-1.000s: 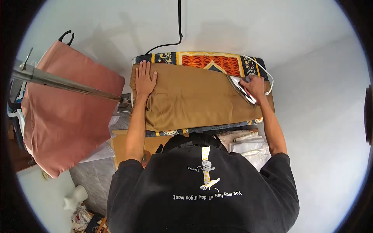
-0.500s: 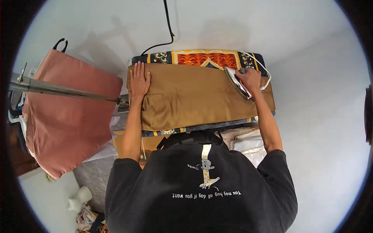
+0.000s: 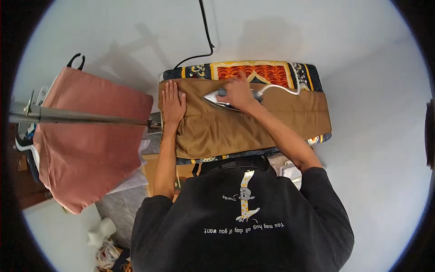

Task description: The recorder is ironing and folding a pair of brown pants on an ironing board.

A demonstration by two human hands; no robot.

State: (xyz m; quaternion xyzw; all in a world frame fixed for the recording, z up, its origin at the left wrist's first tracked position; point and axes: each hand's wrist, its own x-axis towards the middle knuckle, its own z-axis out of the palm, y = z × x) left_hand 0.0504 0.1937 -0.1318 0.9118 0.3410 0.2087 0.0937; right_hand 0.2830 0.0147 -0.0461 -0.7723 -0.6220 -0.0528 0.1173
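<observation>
A shiny brown piece of fabric [image 3: 281,118] lies spread over a padded ironing surface [image 3: 195,71] covered in dark, yellow and red patterned cloth. My left hand [image 3: 173,106] rests flat on the fabric's left end, fingers stretched out. In my right hand [image 3: 239,94] is a clothes iron [image 3: 217,100], gripped by its handle, its tip pointing left toward my left hand. The soleplate sits on the fabric's upper middle. From the iron's back a white cord [image 3: 281,89] loops off to the right. Small creases show in the fabric below my left hand.
On the left a pink garment [image 3: 95,140] hangs by a metal rail [image 3: 86,116], with other hangers behind. A black cable [image 3: 206,31] runs down the wall to the ironing surface. Folded white material [image 3: 290,171] lies under its near edge; a white object [image 3: 102,231] stands lower left.
My right hand has slid the iron left across the fabric, from its right part to near my left hand, turning its tip leftward. My left hand stays on the fabric. The whole view has shifted slightly.
</observation>
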